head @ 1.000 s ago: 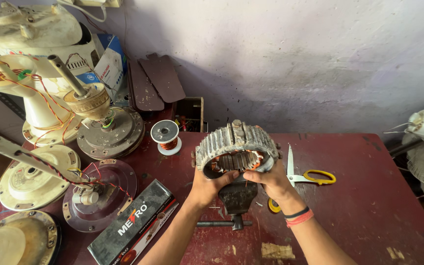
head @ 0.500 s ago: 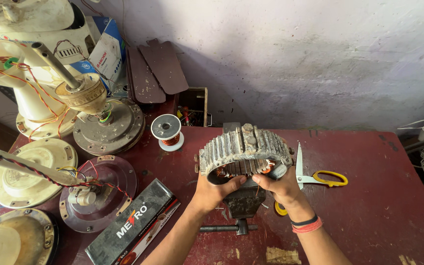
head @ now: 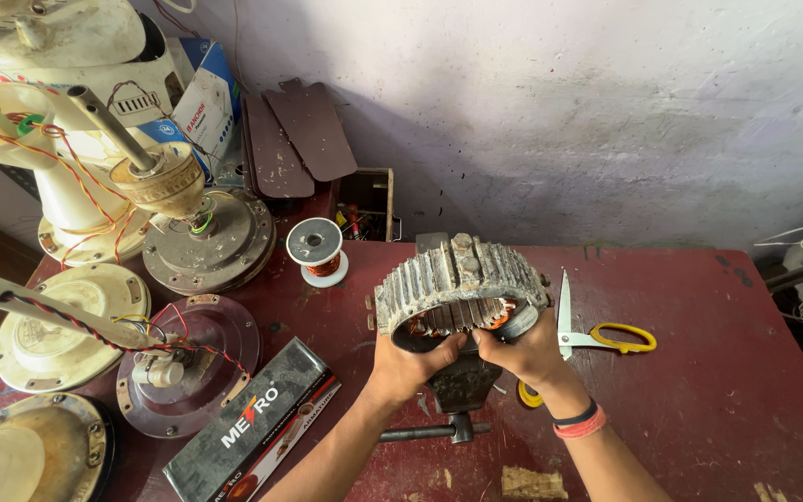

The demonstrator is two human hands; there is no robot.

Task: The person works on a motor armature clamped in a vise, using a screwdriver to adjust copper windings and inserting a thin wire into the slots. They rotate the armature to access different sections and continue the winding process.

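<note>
Hands (head: pixel 471 358) grip stator (head: pixel 457 284) — vise (head: pixel 462 386) half-hidden.

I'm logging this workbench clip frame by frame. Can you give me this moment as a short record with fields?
Setting: dark red workbench against a pale wall
Left hand: grips the lower rim of a grey slotted motor stator
Right hand: grips the same stator's lower right edge
Under the stator: small bench vise
Right of stator: yellow-handled scissors, lying apart
Behind, left: wire spool
Far left: opened fan motors
Front left: long dark box
</note>
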